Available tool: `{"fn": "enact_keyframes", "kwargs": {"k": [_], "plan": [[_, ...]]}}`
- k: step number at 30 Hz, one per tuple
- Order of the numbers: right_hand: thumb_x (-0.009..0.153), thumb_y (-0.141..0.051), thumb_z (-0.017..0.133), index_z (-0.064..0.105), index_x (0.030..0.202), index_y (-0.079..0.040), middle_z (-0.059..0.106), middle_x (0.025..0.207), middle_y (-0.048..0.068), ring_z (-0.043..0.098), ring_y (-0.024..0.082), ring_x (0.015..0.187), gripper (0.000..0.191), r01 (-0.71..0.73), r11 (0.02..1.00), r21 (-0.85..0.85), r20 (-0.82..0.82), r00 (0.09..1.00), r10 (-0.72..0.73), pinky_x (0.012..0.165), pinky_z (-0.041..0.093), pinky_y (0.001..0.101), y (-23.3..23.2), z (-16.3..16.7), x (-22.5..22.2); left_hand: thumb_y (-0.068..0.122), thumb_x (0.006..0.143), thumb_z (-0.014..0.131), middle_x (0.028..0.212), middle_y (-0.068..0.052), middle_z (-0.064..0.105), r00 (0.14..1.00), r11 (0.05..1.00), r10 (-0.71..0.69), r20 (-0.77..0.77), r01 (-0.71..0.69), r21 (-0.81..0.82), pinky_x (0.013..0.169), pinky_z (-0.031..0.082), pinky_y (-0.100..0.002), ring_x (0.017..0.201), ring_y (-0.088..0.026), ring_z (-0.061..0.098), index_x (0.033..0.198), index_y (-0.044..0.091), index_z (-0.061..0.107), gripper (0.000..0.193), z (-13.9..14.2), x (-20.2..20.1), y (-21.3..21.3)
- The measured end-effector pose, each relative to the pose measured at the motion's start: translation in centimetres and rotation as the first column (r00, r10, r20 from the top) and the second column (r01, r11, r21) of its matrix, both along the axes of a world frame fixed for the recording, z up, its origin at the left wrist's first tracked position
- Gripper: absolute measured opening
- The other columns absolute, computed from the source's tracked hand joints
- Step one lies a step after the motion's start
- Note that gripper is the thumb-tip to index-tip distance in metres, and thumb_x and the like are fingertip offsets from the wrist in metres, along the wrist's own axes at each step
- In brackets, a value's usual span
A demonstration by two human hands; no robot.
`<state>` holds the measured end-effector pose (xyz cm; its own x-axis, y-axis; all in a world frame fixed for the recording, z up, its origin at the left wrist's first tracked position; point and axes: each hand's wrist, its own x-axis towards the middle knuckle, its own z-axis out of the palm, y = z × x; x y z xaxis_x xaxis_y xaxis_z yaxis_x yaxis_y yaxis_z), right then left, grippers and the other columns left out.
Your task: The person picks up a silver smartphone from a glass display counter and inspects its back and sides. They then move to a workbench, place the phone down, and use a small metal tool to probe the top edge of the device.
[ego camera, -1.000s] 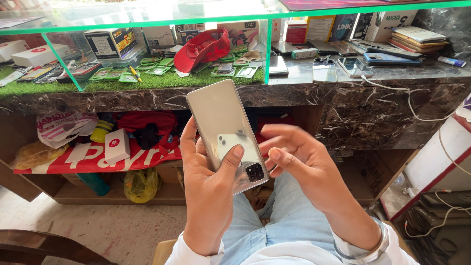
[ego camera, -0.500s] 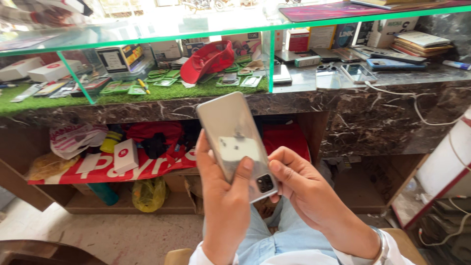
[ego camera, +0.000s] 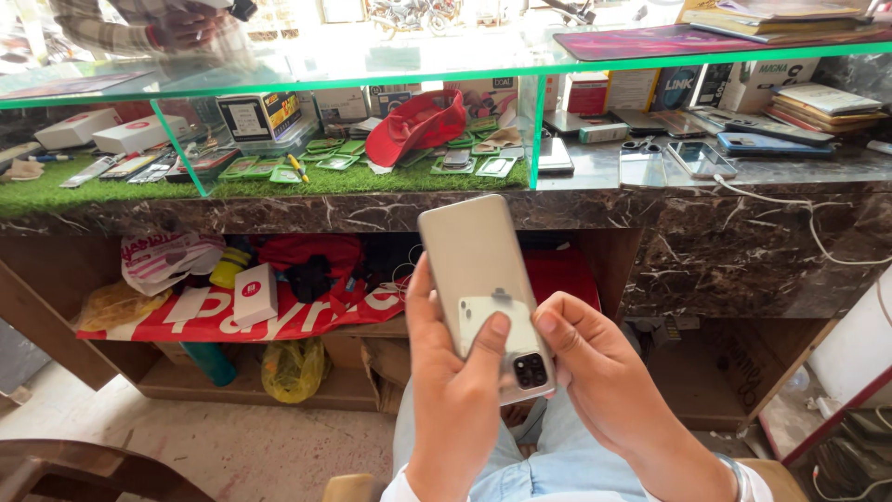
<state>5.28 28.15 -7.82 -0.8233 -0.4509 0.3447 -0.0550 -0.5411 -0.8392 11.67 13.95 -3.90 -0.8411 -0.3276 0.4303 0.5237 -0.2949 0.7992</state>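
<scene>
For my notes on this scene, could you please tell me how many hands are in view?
3: the left hand holds the silver phone, the right hand touches its edge, and another person's hand rests on the glass counter top. Others may be hidden.
</scene>
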Motion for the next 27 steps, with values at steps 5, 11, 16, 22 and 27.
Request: {"fn": "enact_keyframes", "kwargs": {"k": [5,11,16,22,27], "plan": [[0.097,-0.026,0.061,0.063,0.117,-0.002,0.066,0.089,0.001,0.058,0.008,0.075,0.032,-0.042,0.986,0.158,0.012,0.999,0.041,0.066,0.049,0.0266,0.4,1.6,1.4,0.004,0.096,0.061,0.131,-0.014,0.059,0.992,1.0,0.025,-0.126,-0.022,0.018,0.088,0.057,-0.032,0.109,-0.017,0.064,0.16,0.008,0.024,0.074,0.6,0.3,-1.1],[0.098,-0.026,0.061,0.064,0.118,-0.001,0.063,0.082,0.002,0.058,0.01,0.071,0.032,-0.045,0.994,0.1,0.122,0.992,0.033,0.063,0.046,0.0267,0.0,1.0,1.5,0.009,0.092,0.062,0.135,-0.012,0.056,0.996,0.996,0.091,-0.006,-0.091,-0.004,0.093,0.054,-0.031,0.114,-0.017,0.06,0.158,0.012,0.023,0.076,0.4,0.0,-1.2],[0.105,-0.028,0.06,0.065,0.102,0.0,0.064,0.075,0.001,0.053,0.007,0.062,0.028,0.068,0.998,-0.005,0.053,0.996,-0.067,0.056,0.043,0.0231,-0.4,-0.1,-0.2,0.007,0.096,0.061,0.146,-0.015,0.052,0.993,0.989,0.092,-0.071,-0.099,-0.11,0.106,0.044,-0.033,0.128,-0.022,0.055,0.161,0.009,0.012,0.081,-0.6,-0.9,0.4],[0.099,-0.027,0.056,0.067,0.096,-0.003,0.068,0.076,0.0,0.058,0.006,0.064,0.027,0.296,0.955,0.022,0.237,0.927,-0.292,0.059,0.048,0.0238,-0.5,-0.2,-1.1,0.004,0.092,0.06,0.149,-0.014,0.05,1.0,0.983,-0.002,-0.025,-0.003,-0.185,0.108,0.045,-0.033,0.132,-0.021,0.056,0.16,0.011,0.007,0.086,-1.2,-1.4,0.8],[0.103,-0.029,0.06,0.07,0.096,0.001,0.065,0.073,0.0,0.054,0.006,0.064,0.032,0.171,0.975,0.139,-0.013,0.985,-0.171,0.058,0.046,0.024,0.0,0.6,-0.6,0.003,0.092,0.059,0.146,-0.014,0.051,0.997,0.992,0.011,-0.07,-0.02,-0.124,0.103,0.048,-0.032,0.127,-0.021,0.058,0.161,0.01,0.011,0.085,-0.8,-1.4,0.0]]}}
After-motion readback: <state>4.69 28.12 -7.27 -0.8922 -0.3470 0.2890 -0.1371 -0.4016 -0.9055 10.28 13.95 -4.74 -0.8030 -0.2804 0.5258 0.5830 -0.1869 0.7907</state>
